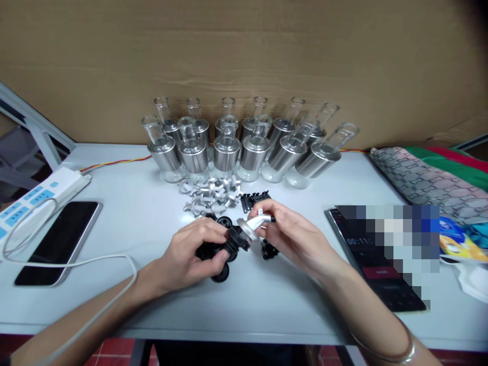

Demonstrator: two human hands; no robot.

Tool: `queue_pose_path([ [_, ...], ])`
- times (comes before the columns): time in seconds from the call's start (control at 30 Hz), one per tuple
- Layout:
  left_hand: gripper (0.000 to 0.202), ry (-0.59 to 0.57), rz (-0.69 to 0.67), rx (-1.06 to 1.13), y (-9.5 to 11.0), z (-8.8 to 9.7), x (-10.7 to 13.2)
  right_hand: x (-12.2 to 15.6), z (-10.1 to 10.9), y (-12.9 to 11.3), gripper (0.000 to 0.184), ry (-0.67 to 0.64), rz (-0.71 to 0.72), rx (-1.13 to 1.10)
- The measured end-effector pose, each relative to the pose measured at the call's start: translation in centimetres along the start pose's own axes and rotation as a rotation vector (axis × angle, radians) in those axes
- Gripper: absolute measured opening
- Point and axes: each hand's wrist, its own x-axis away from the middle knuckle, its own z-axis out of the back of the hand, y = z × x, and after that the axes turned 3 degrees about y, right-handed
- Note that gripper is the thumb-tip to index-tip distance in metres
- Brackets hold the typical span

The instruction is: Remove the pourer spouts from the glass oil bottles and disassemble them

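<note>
My left hand (192, 251) is closed on a black ribbed stopper (236, 241), fingers and thumb around its side. A silver pour spout (252, 225) with a dark tip is pinched in my right hand (295, 236). The spout's round collar meets the stopper; how deeply they fit cannot be made out. Partly hidden under my left hand lie several round black parts (220, 273). Just beyond my hands is a pile of silver spout pieces (213, 195). Small black pieces lie beside that pile (254, 200), and more small black pieces (270, 250) sit under my right hand.
Several glass bottles with metal sleeves (225, 155) stand in rows at the back, before a cardboard wall (244, 51). At left are a phone (59, 244), a power strip (34, 201) and a white cable (76, 264) crossing my left forearm. A device showing a timer (366, 254) lies right, near patterned fabric (415, 178).
</note>
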Motion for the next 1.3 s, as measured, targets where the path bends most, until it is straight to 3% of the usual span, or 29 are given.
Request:
queue_pose_path([
  [0.23,0.015,-0.005,0.044,-0.033,-0.17,0.06,0.02,0.1,-0.1,-0.28,0.02,-0.033,-0.011,-0.077],
  [0.33,0.031,-0.001,0.024,-0.043,-0.21,-0.02,-0.09,0.13,-0.2,-0.17,0.018,-0.052,-0.034,-0.122],
  [0.47,0.05,-0.081,-0.091,-0.127,-0.15,-0.17,0.01,0.09,-0.15,0.41,0.02,-0.102,-0.077,-0.146],
  [0.97,0.034,-0.101,-0.096,-0.082,-0.58,-0.21,0.08,0.04,0.05,0.56,0.029,-0.113,-0.121,-0.063],
  [1.3,0.035,-0.173,-0.075,-0.102,-0.31,0.26,-0.13,0.09,0.09,0.43,0.023,-0.119,-0.092,-0.058],
])
